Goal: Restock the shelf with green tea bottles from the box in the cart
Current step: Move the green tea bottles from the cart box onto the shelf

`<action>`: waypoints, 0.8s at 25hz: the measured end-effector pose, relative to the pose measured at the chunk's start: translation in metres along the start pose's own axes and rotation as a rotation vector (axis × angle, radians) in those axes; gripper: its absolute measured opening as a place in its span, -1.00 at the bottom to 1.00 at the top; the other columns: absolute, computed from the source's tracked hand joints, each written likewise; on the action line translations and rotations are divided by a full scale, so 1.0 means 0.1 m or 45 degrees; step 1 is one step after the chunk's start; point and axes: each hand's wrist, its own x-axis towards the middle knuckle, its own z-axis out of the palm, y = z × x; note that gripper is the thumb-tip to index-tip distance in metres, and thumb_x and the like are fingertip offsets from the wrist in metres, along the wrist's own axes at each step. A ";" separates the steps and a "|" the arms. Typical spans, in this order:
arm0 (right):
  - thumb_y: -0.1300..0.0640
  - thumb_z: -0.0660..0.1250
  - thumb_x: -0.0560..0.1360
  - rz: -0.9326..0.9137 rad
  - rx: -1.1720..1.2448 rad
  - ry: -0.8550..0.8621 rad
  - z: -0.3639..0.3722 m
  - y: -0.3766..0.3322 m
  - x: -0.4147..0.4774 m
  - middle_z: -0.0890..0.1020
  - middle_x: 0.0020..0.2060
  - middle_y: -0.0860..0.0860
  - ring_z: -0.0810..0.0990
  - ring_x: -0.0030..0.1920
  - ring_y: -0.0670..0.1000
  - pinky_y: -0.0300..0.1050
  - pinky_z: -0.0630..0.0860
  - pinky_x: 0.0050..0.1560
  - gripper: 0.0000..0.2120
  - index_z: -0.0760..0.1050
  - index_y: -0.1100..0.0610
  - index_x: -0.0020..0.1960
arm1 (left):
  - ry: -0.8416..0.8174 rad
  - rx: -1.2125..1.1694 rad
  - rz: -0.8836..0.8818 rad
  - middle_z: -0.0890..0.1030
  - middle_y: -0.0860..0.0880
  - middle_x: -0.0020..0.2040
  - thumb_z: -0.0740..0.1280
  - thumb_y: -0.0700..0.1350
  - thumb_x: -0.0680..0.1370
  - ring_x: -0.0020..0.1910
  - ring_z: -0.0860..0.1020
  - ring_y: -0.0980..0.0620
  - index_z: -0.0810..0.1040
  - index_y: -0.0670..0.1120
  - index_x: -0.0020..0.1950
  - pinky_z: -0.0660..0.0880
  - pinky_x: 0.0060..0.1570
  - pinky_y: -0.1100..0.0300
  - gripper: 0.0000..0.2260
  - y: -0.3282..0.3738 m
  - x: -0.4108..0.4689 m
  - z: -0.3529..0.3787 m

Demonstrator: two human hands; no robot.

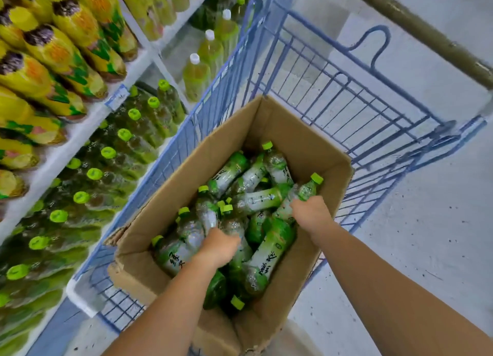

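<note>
An open cardboard box [298, 131] stands in a blue wire cart [346, 97] and holds several green tea bottles [256, 199] lying in a jumble, with lime-green caps. My right hand [310, 211] grips one bottle [306, 191] by its upper body near the box's right wall, cap pointing up and right. My left hand [220, 246] reaches into the middle of the box and curls round the neck of another bottle [236, 229]. Rows of the same green tea bottles [106, 174] fill the lower shelf on the left.
Yellow-labelled bottles [61, 51] lie on the shelf above, behind a white shelf edge [80, 131] with a price tag. Pale bottles with white caps [210, 49] stand further along. Grey concrete floor [426, 235] stretches to the right of the cart.
</note>
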 end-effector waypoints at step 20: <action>0.11 0.54 0.35 -0.354 -0.101 0.419 0.41 0.00 0.94 0.52 0.13 0.21 0.54 0.07 0.22 -0.08 0.45 -0.02 -0.44 0.32 0.20 0.19 | 0.274 0.088 0.135 0.53 0.05 -0.15 0.59 -0.02 0.31 -0.26 0.50 0.12 0.25 -0.05 0.13 0.34 -0.42 0.25 -0.39 -0.08 0.51 0.56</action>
